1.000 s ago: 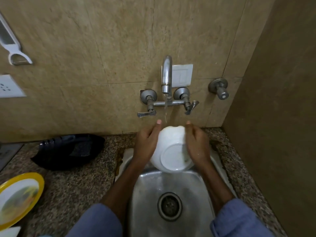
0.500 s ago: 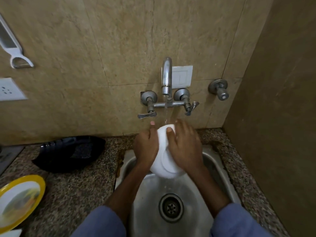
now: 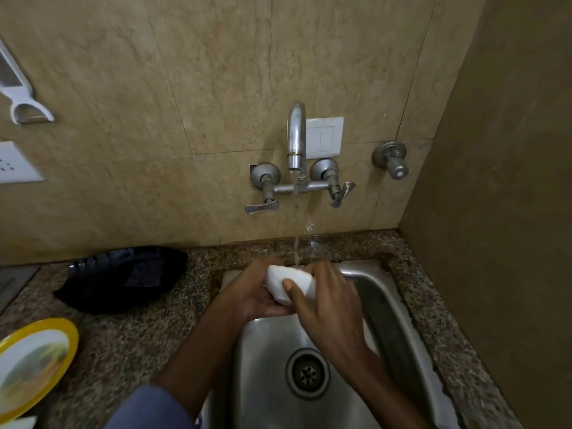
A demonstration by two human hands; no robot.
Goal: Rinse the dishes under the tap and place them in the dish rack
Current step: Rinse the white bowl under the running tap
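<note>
Beige tiled wall [image 3: 216, 88], corner at right, speckled granite worktop [image 3: 139, 342] with steel sink [image 3: 387, 320] set in. Tap [image 3: 296, 134] runs onto white bowl [image 3: 291, 284] held over the sink's back edge; left hand [image 3: 250, 292] under it, right hand [image 3: 328, 308] over it, fingers [image 3: 335, 275] of both clasping it. Black basket [image 3: 123, 280] by wall left of sink, yellow-rimmed plate [image 3: 34, 363] at worktop's left edge

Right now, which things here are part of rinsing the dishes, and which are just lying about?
Job: white bowl, held by left hand and right hand; running tap; sink; yellow-rimmed plate; black slatted basket, possibly the rack.
Lying about: white peeler; wall socket; switch plate; spare valve.
</note>
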